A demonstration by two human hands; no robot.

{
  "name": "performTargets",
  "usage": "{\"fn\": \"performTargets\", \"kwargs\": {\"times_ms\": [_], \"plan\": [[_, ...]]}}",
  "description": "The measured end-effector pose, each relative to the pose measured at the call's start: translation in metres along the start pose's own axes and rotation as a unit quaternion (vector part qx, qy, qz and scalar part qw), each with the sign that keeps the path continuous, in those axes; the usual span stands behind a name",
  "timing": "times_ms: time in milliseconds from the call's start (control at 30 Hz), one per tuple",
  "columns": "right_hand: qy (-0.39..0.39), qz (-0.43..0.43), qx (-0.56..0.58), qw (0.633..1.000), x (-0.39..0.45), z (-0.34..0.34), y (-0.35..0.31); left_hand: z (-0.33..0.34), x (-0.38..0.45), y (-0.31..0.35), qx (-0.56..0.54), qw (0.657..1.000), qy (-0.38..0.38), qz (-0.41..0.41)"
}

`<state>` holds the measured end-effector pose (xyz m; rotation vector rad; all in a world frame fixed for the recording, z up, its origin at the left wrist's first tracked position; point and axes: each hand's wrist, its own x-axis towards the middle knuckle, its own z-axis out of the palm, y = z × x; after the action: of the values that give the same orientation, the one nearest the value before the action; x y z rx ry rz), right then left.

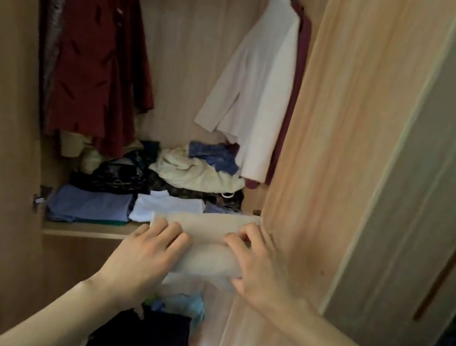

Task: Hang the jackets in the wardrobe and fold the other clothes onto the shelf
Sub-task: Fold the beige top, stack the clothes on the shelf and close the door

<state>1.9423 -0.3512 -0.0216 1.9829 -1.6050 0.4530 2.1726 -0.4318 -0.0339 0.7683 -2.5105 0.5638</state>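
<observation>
Head view: both hands, left hand and right hand, fingers curled over folded beige cloth at shelf edge; soft, light, floppy, best gripped at both ends.

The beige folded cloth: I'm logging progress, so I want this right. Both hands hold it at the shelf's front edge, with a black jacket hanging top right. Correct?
Not quite. The head view shows a white jacket hanging top right, not black. Both the left hand and right hand do hold the beige folded cloth at the shelf front edge.
</observation>
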Motion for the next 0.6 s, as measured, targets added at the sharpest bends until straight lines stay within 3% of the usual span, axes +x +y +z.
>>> {"fn": "performTargets", "kwargs": {"times_ms": [67, 233, 333, 600], "plan": [[0.015, -0.024, 0.023, 0.999, 0.024, 0.018, -0.001, 0.003, -0.001, -0.018, 0.019, 1.0, -0.011, -0.017], [0.074, -0.06, 0.087, 0.992, 0.083, 0.055, 0.017, 0.014, 0.026, -0.051, 0.119, 0.989, 0.059, -0.061], [0.1, -0.063, 0.124, 0.985, 0.112, 0.081, 0.041, 0.027, 0.056, -0.064, 0.161, 0.983, 0.06, -0.062], [0.076, -0.095, 0.126, 0.985, 0.166, 0.147, 0.095, 0.077, 0.114, -0.097, 0.169, 0.983, 0.03, -0.059]]}}
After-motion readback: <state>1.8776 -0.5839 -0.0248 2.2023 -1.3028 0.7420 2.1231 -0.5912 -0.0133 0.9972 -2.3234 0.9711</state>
